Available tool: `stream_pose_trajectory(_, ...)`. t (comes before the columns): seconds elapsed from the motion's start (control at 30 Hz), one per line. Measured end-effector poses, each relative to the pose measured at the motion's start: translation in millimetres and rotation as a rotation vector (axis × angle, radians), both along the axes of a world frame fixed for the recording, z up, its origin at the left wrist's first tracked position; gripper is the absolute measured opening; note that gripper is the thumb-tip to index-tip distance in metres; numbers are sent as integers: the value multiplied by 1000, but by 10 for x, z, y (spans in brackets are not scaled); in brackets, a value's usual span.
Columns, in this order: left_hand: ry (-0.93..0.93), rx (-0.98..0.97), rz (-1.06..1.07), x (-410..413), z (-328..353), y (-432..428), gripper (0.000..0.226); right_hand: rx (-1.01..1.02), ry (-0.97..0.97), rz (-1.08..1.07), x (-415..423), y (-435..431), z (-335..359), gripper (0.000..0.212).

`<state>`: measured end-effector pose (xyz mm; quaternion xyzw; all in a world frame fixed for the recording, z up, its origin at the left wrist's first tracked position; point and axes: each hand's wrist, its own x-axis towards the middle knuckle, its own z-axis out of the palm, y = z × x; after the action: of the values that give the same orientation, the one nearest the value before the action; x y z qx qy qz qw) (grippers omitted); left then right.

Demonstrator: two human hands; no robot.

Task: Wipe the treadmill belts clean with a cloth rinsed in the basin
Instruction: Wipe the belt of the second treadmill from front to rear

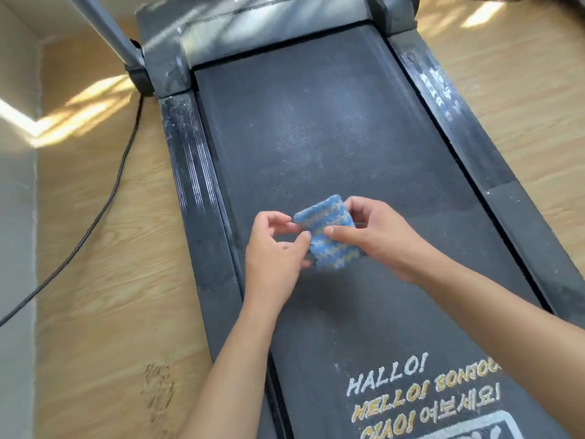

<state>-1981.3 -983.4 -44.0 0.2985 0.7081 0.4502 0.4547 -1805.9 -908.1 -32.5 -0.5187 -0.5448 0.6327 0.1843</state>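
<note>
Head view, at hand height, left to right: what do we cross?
In order: black cable → left side rail → left hand → blue cloth → right hand → right side rail → wooden floor.

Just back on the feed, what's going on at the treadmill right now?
A person holds a small blue striped cloth in both hands over the treadmill belt. The left hand pinches its left edge. The right hand has a grip on the other side, thumb on top, as if folding it. The cloth seems lifted off the belt, which looks dusty; no wiping is under way at this moment.
</note>
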Motion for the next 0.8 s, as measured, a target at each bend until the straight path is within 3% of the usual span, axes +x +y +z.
stream_pose_trajectory(0.13,575,63,252,-476,-335,-394,17,420,-276,197,-373,156,168,22)
stream_pose_trajectory(0.2,735,101,309,-674,-531,-567,19,586,-371,379,-560,162,228,24)
stream_pose_trajectory(0.33,813,69,241,-761,-749,-811,35,551,-680,927,-802,-72,218,40)
stream_pose_trajectory(0.47,924,53,67,-700,-841,-999,32,503,-631,956,-732,-25,502,20)
stream_pose_trajectory(0.57,1026,41,-137,-642,-875,-1017,45,566,-709,1016,-655,157,726,16)
stream_pose_trajectory(0.7,1088,-124,-247,-586,-875,-976,59,800,-961,1513,-598,79,689,33)
stream_pose_trajectory(0.8,1113,-147,-247,-578,-882,-997,54,1127,-881,1505,-803,-153,184,34)
